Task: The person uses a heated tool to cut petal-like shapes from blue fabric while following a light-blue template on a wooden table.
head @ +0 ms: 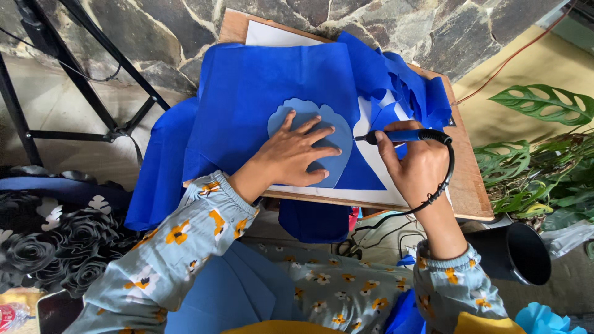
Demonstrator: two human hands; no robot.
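My left hand (296, 152) lies flat with fingers spread on a light blue petal-shaped template (303, 114), pressing it onto a sheet of royal blue fabric (260, 86). My right hand (413, 166) grips a blue pen-shaped hot cutting tool (399, 135), whose tip touches the fabric at the template's right edge. A black cord (442, 185) runs from the tool down past my wrist. Both sleeves are pale blue with orange flowers.
The fabric lies on a wooden board (473, 185) with a white sheet (371, 195) under it. Cut blue scraps (414, 86) pile at the back right. Black fabric roses (68, 244) sit at left, a black cup (523, 250) and green plants (538, 154) at right, a stone wall (396, 25) behind.
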